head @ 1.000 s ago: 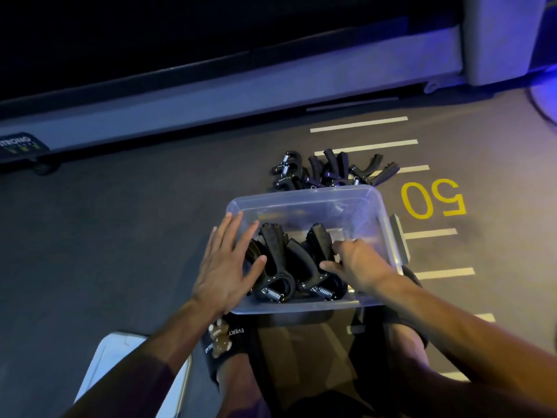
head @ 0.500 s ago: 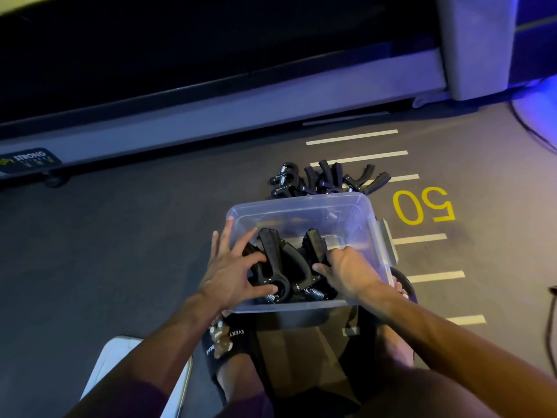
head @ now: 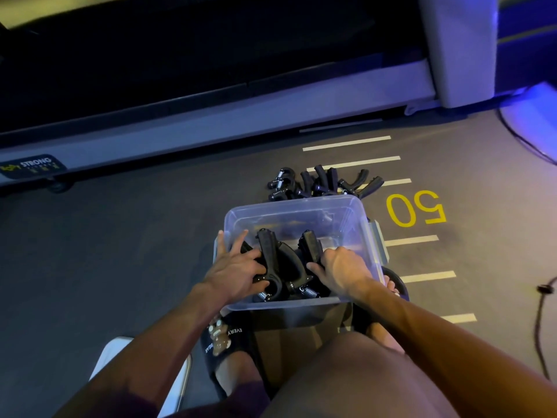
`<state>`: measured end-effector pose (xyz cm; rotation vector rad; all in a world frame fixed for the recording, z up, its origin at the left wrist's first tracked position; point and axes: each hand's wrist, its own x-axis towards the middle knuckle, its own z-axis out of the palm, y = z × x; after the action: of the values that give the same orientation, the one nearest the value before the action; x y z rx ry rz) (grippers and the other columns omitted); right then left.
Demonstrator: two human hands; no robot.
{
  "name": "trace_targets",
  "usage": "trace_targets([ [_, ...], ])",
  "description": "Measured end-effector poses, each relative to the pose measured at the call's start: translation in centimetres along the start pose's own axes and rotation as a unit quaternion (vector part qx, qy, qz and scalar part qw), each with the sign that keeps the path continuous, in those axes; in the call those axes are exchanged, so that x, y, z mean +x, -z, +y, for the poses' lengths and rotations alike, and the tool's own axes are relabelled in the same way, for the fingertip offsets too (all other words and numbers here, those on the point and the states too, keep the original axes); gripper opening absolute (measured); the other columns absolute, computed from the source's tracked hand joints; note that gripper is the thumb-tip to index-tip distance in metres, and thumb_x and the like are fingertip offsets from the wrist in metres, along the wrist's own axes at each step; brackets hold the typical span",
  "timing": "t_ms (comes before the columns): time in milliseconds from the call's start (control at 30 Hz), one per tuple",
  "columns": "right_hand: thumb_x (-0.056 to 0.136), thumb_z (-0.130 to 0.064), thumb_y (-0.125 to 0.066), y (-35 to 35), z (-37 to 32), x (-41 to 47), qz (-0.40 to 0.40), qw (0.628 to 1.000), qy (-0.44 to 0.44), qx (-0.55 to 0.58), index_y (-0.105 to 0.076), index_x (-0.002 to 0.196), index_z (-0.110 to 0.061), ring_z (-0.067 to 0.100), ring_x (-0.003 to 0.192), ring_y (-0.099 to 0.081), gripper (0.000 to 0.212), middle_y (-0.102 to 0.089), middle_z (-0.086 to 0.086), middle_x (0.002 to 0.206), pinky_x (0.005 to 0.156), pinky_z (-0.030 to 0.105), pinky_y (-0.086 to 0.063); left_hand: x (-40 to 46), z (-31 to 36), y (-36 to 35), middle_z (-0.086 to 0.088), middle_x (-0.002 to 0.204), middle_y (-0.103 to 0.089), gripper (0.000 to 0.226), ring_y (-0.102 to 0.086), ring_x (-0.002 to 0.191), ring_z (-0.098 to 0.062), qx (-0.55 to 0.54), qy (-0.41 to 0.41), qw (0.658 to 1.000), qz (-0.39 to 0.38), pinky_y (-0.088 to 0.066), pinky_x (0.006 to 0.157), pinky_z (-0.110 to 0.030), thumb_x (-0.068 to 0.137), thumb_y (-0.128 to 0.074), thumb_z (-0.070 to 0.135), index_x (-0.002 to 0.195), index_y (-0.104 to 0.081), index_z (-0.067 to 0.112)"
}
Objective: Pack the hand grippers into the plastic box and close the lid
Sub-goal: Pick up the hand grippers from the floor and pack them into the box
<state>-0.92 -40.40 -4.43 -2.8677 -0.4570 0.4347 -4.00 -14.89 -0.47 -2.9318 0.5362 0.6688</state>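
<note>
A clear plastic box [head: 301, 208] stands open on the floor in front of my feet. Several black hand grippers [head: 281, 262] lie packed in its near half, springs toward me. My left hand [head: 238, 271] rests on the grippers at the left side of the box, fingers curled over one handle. My right hand [head: 340, 270] presses against the grippers at the right side, fingers bent around a handle. A pile of more black hand grippers [head: 322, 184] lies on the floor just beyond the box. A white lid-like panel [head: 113, 356] lies at my lower left.
A treadmill base [head: 211, 116] runs across the far side, its upright [head: 458, 49] at the right. White floor stripes and a yellow "50" [head: 417, 209] lie right of the box. A black cable [head: 542, 312] trails at the right edge. My sandalled feet [head: 229, 351] sit under the box.
My left hand's fingers have curled from spread flat to gripping the grippers. My right hand has pushed a little further in. The view has tilted upward slightly.
</note>
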Motion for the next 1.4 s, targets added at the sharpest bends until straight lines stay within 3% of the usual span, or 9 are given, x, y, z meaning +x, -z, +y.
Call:
trace_targets([
  [133, 0.095, -0.062, -0.039, 0.1, 0.2, 0.0, -0.022, 1.000, -0.001, 0.006, -0.059, 0.087, -0.020, 0.029, 0.084, -0.067, 0.048, -0.062, 0.008, 0.084, 0.061, 0.031, -0.042, 0.2, 0.6, 1.5, 0.016, 0.130, -0.056, 0.037, -0.017, 0.151, -0.029, 0.073, -0.025, 0.996, -0.039, 0.010, 0.113, -0.075, 0.096, -0.047, 0.060, 0.108, -0.071, 0.035],
  [267, 0.096, -0.061, -0.040, 0.1, 0.3, 0.0, -0.028, 0.999, 0.006, 0.021, -0.051, 0.081, -0.023, 0.025, 0.076, -0.061, 0.042, -0.054, 0.003, 0.079, 0.062, 0.030, -0.041, 0.0, 1.2, 2.3, 0.013, 0.117, -0.063, 0.041, -0.040, 0.137, -0.017, 0.122, -0.056, 0.990, -0.048, 0.011, 0.119, -0.064, 0.100, -0.041, 0.057, 0.110, -0.070, 0.031],
  [467, 0.095, -0.064, -0.037, -0.5, 0.5, 0.2, -0.021, 1.000, 0.007, 0.013, -0.054, 0.083, -0.022, 0.028, 0.083, -0.066, 0.047, -0.059, 0.006, 0.082, 0.062, 0.030, -0.039, 0.2, 1.4, 3.2, 0.007, 0.119, -0.065, 0.043, -0.042, 0.137, -0.018, 0.145, -0.075, 0.983, -0.078, 0.006, 0.123, -0.058, 0.103, -0.038, 0.054, 0.114, -0.069, 0.026],
  [633, 0.095, -0.066, -0.034, -1.0, 0.7, 0.3, -0.016, 1.000, 0.007, 0.008, -0.046, 0.080, -0.025, 0.022, 0.069, -0.053, 0.046, -0.049, 0.000, 0.075, 0.060, 0.030, -0.037, 0.8, 1.5, 3.6, 0.003, 0.129, -0.063, 0.049, -0.041, 0.140, -0.021, 0.175, -0.086, 0.974, -0.115, -0.002, 0.126, -0.050, 0.104, -0.034, 0.056, 0.121, -0.067, 0.025],
  [833, 0.094, -0.067, -0.034, -1.2, 0.7, 0.2, -0.002, 1.000, 0.008, 0.014, -0.045, 0.077, -0.026, 0.020, 0.063, -0.047, 0.046, -0.046, -0.001, 0.070, 0.055, 0.027, -0.035, 1.1, 1.4, 3.5, 0.000, 0.125, -0.066, 0.053, -0.051, 0.123, -0.025, 0.182, -0.089, 0.972, -0.119, -0.029, 0.111, -0.041, 0.104, -0.032, 0.057, 0.122, -0.066, 0.022],
  [967, 0.093, -0.067, -0.037, -1.1, 0.8, 0.2, 0.010, 1.000, 0.017, 0.013, -0.040, 0.071, -0.029, 0.017, 0.056, -0.041, 0.044, -0.032, -0.009, 0.059, 0.043, 0.022, -0.020, 1.6, 1.3, 4.0, 0.000, 0.129, -0.064, 0.052, -0.048, 0.128, -0.024, 0.189, -0.097, 0.967, -0.140, -0.025, 0.117, -0.041, 0.104, -0.033, 0.056, 0.125, -0.066, 0.022],
  [1067, 0.093, -0.067, -0.037, -1.1, 0.8, 0.1, 0.015, 1.000, 0.022, 0.004, -0.035, 0.065, -0.029, 0.016, 0.052, -0.037, 0.047, -0.030, -0.011, 0.057, 0.042, 0.021, -0.017, 1.5, 0.9, 3.9, -0.001, 0.132, -0.061, 0.054, -0.046, 0.130, -0.025, 0.207, -0.113, 0.962, -0.136, -0.020, 0.118, -0.043, 0.105, -0.029, 0.057, 0.127, -0.064, 0.022],
  [1267, 0.092, -0.068, -0.035, -1.2, 0.8, 0.1, 0.004, 1.000, 0.011, 0.013, -0.038, 0.066, -0.026, 0.023, 0.055, -0.042, 0.049, -0.029, -0.008, 0.056, 0.053, 0.028, -0.033, 1.3, 0.5, 3.5, -0.001, 0.133, -0.057, 0.058, -0.043, 0.132, -0.026, 0.213, -0.127, 0.963, -0.111, -0.012, 0.123, -0.045, 0.103, -0.026, 0.062, 0.128, -0.062, 0.024],
  [1400, 0.092, -0.068, -0.035, -0.9, 0.7, 0.0, -0.004, 1.000, 0.006, 0.022, -0.041, 0.066, -0.024, 0.030, 0.071, -0.063, 0.052, -0.040, -0.002, 0.062, 0.058, 0.030, -0.037, 1.0, -0.2, 3.7, 0.000, 0.128, -0.056, 0.059, -0.044, 0.131, -0.025, 0.201, -0.148, 0.964, -0.088, -0.011, 0.124, -0.044, 0.101, -0.026, 0.065, 0.126, -0.062, 0.026],
])
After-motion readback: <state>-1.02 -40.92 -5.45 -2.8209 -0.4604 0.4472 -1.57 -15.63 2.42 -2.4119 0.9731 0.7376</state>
